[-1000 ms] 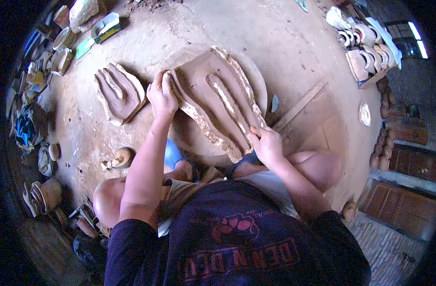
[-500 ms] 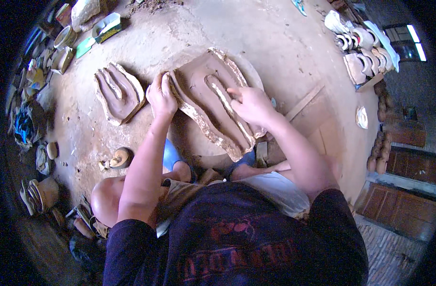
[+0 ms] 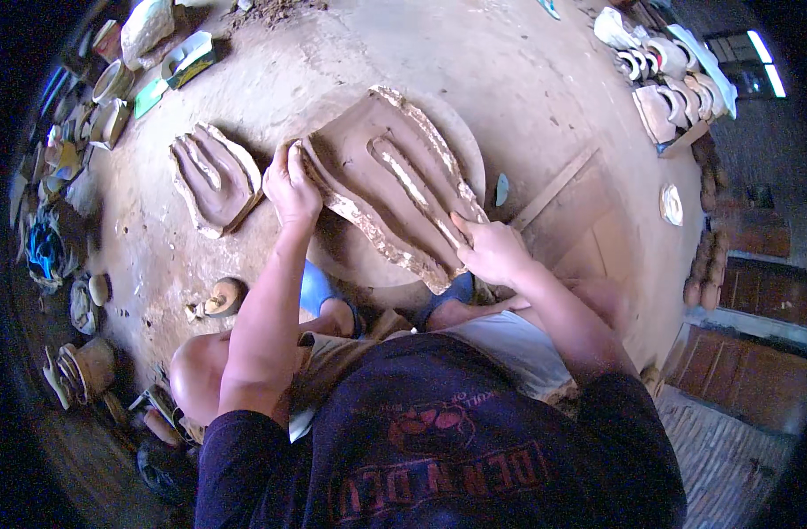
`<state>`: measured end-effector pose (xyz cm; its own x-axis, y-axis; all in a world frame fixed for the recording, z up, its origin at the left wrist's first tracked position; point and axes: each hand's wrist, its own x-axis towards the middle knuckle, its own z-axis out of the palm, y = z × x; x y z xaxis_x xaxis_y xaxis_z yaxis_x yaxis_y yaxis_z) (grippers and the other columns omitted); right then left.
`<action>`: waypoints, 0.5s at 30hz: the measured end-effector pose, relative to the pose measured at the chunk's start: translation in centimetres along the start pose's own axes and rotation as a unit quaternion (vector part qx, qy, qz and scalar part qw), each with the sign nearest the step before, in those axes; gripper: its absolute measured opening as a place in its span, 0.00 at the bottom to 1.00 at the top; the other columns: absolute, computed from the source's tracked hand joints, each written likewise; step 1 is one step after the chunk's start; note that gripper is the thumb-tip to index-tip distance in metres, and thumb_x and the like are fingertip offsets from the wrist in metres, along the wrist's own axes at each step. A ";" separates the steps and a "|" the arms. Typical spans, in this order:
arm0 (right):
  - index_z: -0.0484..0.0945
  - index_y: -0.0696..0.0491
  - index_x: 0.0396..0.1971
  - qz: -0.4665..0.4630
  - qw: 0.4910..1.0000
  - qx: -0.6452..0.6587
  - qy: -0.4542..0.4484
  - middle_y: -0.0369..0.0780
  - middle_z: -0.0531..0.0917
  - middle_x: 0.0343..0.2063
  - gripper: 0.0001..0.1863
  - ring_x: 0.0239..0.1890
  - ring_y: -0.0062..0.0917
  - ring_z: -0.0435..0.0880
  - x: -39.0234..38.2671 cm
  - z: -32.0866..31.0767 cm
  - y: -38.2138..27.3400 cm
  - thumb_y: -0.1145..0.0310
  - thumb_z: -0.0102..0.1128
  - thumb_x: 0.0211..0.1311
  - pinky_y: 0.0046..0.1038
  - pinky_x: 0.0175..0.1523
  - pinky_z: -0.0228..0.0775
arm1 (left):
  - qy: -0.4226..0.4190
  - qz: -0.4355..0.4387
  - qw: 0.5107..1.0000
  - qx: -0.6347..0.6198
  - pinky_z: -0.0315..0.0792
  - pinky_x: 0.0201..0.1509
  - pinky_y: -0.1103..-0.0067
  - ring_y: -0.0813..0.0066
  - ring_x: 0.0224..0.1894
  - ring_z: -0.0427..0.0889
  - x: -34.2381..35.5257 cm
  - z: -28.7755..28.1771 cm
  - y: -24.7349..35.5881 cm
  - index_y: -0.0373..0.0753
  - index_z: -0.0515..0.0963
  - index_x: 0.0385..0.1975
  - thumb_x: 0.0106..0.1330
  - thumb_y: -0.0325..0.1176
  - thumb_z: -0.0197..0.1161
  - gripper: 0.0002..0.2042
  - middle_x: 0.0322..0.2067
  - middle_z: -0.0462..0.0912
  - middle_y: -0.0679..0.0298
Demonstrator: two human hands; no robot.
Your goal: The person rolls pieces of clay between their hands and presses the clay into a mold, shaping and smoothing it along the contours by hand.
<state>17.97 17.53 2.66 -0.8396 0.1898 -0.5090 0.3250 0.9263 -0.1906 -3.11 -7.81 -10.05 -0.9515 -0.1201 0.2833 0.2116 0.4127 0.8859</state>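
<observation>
A large plaster mould [image 3: 355,154] with a rough whitish rim and a brown clay lining lies tilted in front of me. A long narrow ridge with a pale top runs along its middle. My left hand [image 3: 293,187] is closed round its left edge, thumb on top. My right hand [image 3: 494,249] grips the near right edge, thumb over the clay beside the ridge's near end; its other fingers are partly hidden. Beneath lies a pale round disc [image 3: 470,141], partly covered. To the left rests a smaller mould [image 3: 236,183] of similar shape, also clay-lined, touched by neither hand.
A wooden strip [image 3: 553,190] lies on the floor at right. Farther right are stacked curved clay pieces [image 3: 681,99]. A round wooden tool [image 3: 224,297] sits near my left knee. Pots, bags and a green-edged box [image 3: 188,58] line the left side.
My right hand has gone from pointing at the ridge's middle to gripping the mould's near right edge. The large mould has shifted slightly left; my left hand keeps its hold.
</observation>
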 end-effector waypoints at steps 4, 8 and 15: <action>0.76 0.45 0.67 -0.029 0.999 -0.044 0.008 0.53 0.87 0.39 0.31 0.41 0.52 0.87 -2.9 0.6 1.3 0.58 0.58 0.61 0.50 0.51 0.79 | -0.009 -0.011 1.000 0.004 0.72 0.52 0.57 0.42 0.42 0.82 0.1 0.0 0.2 0.35 0.82 0.45 0.77 0.41 0.50 0.17 0.37 0.85 0.43; 0.85 0.54 0.49 0.006 0.983 0.153 0.104 0.49 0.89 0.34 0.16 0.29 0.43 0.89 -4.1 1.5 4.1 0.61 0.60 0.70 0.41 0.39 0.83 | -0.014 -0.006 1.000 -0.019 0.72 0.54 0.58 0.44 0.44 0.83 -0.1 0.1 0.6 0.35 0.82 0.45 0.77 0.39 0.49 0.17 0.37 0.85 0.44; 0.84 0.60 0.45 0.098 0.827 0.550 0.067 0.40 0.87 0.34 0.10 0.28 0.21 0.87 -1.9 2.8 3.8 0.69 0.65 0.71 0.21 0.32 0.80 | 0.009 -0.018 0.998 0.055 0.72 0.57 0.61 0.48 0.45 0.85 -0.6 -0.6 0.1 0.35 0.83 0.48 0.76 0.41 0.52 0.17 0.39 0.86 0.46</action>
<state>22.02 19.77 0.60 -0.7402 0.4048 -0.5370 0.5980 0.0310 -0.8009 -2.35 -8.26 -9.95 -0.9534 -0.1530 0.2599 0.1506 0.5050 0.8499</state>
